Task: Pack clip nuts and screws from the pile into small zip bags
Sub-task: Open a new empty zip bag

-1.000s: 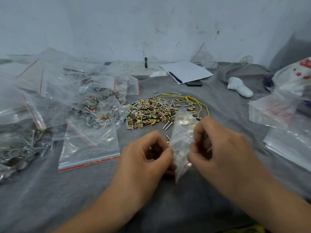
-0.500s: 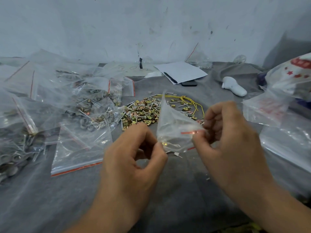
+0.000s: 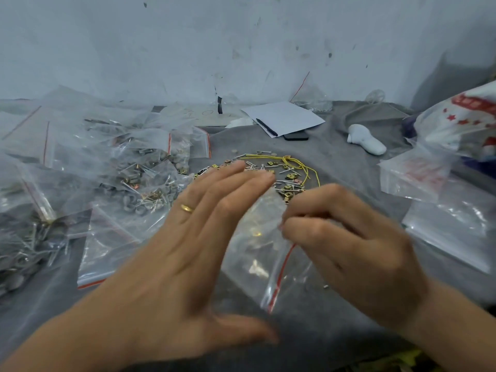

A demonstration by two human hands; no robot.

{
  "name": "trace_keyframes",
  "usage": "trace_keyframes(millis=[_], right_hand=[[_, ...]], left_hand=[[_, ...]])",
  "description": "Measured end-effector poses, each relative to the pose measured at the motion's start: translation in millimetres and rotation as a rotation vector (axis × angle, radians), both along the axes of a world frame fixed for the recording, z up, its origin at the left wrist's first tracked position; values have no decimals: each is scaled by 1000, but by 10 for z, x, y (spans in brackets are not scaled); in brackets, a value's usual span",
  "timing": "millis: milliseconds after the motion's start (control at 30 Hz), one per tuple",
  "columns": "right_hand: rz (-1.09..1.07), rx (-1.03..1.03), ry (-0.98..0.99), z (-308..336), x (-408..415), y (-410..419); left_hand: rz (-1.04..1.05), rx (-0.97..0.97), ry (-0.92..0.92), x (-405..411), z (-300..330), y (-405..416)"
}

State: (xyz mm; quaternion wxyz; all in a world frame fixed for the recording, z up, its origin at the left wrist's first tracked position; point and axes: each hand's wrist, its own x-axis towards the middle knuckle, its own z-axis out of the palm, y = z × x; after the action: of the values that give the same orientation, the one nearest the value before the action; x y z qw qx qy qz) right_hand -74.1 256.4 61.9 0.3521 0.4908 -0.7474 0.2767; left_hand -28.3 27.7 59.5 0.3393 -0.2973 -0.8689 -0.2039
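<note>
At the centre of the frame the left hand is held flat, its fingers straight and close together with the thumb spread wide, hovering beside a small zip bag without gripping it. The right hand has its fingers curled and appears to pinch the bag's upper edge near the red zip strip, though motion blur makes the exact contact hard to read. The bag holds only a few brass and silver pieces, so it looks partly filled, and I cannot tell whether it is sealed.

Just above the hands, the loose pile of clip nuts and screws lies on the grey cloth of the bench, with a yellow wire looped across it. Plenty remains there, so much of the work is still ahead.

At the left of the frame a heap of filled zip bags suggests a good share is done already (some seem to hold other hardware). A stack of empty bags waits at the right. In the upper middle lie a sheet of paper and a pen.
</note>
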Motion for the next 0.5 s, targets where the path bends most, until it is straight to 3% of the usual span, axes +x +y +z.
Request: trace_keyframes(millis=[100,200,300,367,500], right_hand=[[165,23,-220,-52,139,-91],[217,30,-440,-116,189,-244],[125,43,-384,-203,120,-303],[9,32,-293,-300,47,-313],[-85,-59,-608,-413,22,-344]], left_hand=[[-44,-105,-175,49,-81,-28],[-111,-70,-344,67,-61,-13],[-120,-103,-654,88,-36,-47],[-31,-218,-629,104,-25,-105],[90,-337,-553,111,32,-176]])
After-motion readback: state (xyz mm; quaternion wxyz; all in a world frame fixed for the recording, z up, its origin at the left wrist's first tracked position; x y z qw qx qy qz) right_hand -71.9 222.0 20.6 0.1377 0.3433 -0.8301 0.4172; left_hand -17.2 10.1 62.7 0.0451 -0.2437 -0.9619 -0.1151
